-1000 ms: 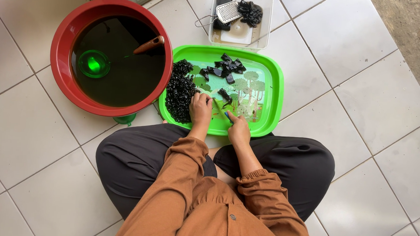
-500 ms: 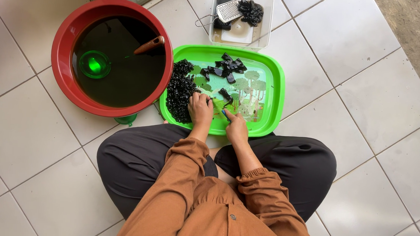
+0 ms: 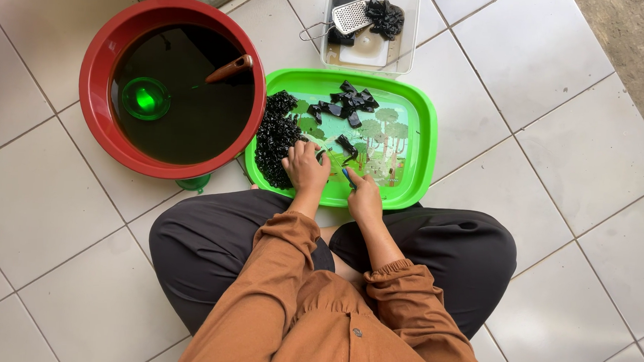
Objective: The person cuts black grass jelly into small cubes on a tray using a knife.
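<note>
A bright green tray (image 3: 416, 145) lies on the tiled floor in front of my crossed legs. Black jelly-like strips (image 3: 349, 104) lie at its far side, and a pile of small black cut pieces (image 3: 274, 138) fills its left side. My left hand (image 3: 306, 167) rests on the tray beside that pile, fingers curled over a black strip (image 3: 347, 145). My right hand (image 3: 365, 196) is closed on a small blue-handled knife (image 3: 348, 177) at the tray's near edge. The blade is mostly hidden between my hands.
A red basin (image 3: 96, 81) of dark liquid stands to the left, with a green cup (image 3: 145, 98) and a brown ladle handle (image 3: 229, 68) in it. A clear box (image 3: 410, 31) behind the tray holds a metal grater (image 3: 349, 16) and more black pieces.
Both hands have stayed at the tray's near edge, with only small finger shifts over the strip.
</note>
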